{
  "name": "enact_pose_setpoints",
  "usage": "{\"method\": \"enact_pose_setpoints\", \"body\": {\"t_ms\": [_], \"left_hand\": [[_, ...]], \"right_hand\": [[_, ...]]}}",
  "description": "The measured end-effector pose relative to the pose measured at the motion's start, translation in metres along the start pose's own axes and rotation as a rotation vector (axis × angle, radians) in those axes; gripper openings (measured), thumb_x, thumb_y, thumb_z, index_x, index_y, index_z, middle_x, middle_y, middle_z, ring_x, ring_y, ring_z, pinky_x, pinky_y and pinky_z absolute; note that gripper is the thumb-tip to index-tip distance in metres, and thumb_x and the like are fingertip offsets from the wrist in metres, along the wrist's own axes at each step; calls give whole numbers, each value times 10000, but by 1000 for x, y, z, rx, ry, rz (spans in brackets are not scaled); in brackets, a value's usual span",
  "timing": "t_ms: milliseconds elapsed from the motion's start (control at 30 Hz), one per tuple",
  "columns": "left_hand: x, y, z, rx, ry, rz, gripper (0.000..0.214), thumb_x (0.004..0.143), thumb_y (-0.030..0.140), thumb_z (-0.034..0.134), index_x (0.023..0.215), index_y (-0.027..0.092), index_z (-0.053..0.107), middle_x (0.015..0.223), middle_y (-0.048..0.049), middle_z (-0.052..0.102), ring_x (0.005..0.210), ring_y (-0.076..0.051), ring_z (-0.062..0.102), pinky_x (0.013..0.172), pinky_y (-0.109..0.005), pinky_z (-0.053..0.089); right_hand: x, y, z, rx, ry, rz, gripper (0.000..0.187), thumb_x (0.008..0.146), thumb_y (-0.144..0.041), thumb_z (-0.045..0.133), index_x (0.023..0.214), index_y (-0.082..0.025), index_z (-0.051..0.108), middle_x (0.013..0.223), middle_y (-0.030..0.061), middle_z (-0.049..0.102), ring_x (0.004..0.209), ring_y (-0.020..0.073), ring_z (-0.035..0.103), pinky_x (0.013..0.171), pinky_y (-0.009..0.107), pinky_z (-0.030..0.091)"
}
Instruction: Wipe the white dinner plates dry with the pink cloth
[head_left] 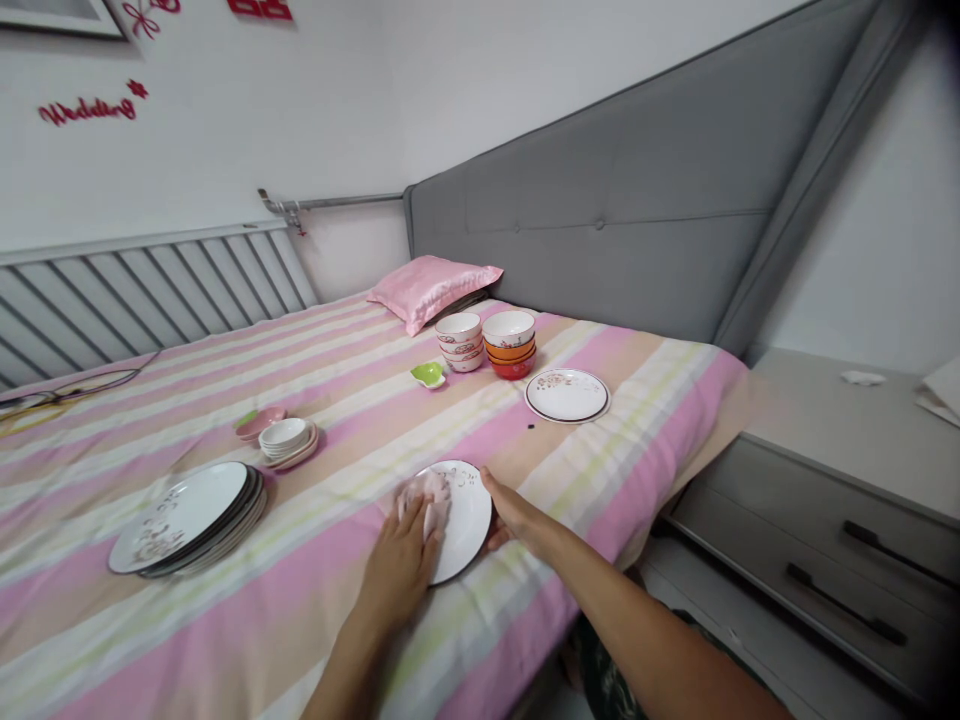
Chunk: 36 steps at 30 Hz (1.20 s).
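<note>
A white dark-rimmed plate (466, 520) with a small floral print is tilted over the striped bed cover near the front edge. My right hand (512, 512) grips its right rim, thumb on top and fingers partly hidden underneath. On the plate's left half, my left hand (403, 548) presses a pale pink cloth (435, 492) against the surface, its fingers over the cloth. To the left lies a stack of similar plates (195, 515). Beyond my hands, another floral plate (568, 394) rests on top of a second one.
Two bowl stacks, one white (459, 340) and one with orange and red bowls (511, 352), stand by a green leaf-shaped dish (429, 375). Small white bowls (285, 437) sit beside a pink dish (262, 421). Further off are a pink pillow (435, 287) and a nightstand (840, 500) at right.
</note>
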<state>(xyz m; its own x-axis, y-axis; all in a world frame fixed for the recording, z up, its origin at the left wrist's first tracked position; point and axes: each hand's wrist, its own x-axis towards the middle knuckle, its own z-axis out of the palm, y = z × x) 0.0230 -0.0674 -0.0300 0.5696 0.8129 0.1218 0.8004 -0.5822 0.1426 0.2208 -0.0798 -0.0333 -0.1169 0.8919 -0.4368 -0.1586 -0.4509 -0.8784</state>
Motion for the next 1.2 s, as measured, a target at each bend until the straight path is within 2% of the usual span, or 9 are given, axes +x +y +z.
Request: {"method": "enact_pose_setpoints", "body": {"t_ms": [133, 267, 533, 700, 900, 1200], "left_hand": [[1, -16, 10, 100, 84, -86, 448, 910, 340, 369, 1314, 176, 471, 1380, -129, 447, 1328, -339, 291, 1033, -547, 334], [1, -19, 12, 108, 109, -51, 444, 910, 338, 371, 1298, 159, 491, 1362, -135, 468, 1336, -335, 273, 1054, -540, 311], [-1, 8, -11, -67, -81, 15, 532, 933, 402, 319, 1401, 148, 329, 1466, -122, 288, 1369, -292, 190, 1081, -520, 258], [-4, 23, -23, -186, -165, 99, 544, 938, 454, 303, 1429, 225, 258, 1492, -69, 225, 1383, -261, 128, 1101, -495, 223], [-8, 36, -32, -254, -195, 235, 535, 943, 445, 309, 1440, 274, 206, 1499, -11, 197, 1376, -236, 177, 1121, -432, 217], [-8, 39, -30, -261, -179, 206, 512, 956, 427, 268, 1431, 236, 257, 1497, -25, 227, 1378, -224, 188, 1129, -432, 209]], "right_hand": [[-2, -2, 0, -9, 5, 1, 548, 906, -583, 227, 1016, -165, 564, 702, 43, 632, 518, 126, 594, 393, 194, 452], [-4, -4, 0, -14, -1, 10, 556, 908, -580, 220, 1008, -159, 567, 696, 45, 631, 511, 123, 593, 392, 187, 446], [-2, 0, 1, -1, 1, -7, 570, 902, -592, 234, 985, -153, 586, 718, 58, 644, 497, 115, 585, 388, 183, 435], [-2, -2, 2, -4, -11, 13, 573, 908, -585, 220, 1014, -153, 581, 666, 49, 635, 477, 118, 573, 397, 194, 444], [-5, -6, 2, -13, -6, 33, 579, 907, -589, 223, 992, -133, 568, 646, 46, 625, 452, 111, 565, 402, 186, 441], [-5, -5, 2, -14, -9, 25, 577, 908, -583, 230, 1003, -122, 562, 668, 59, 632, 460, 111, 562, 403, 190, 445]]}}
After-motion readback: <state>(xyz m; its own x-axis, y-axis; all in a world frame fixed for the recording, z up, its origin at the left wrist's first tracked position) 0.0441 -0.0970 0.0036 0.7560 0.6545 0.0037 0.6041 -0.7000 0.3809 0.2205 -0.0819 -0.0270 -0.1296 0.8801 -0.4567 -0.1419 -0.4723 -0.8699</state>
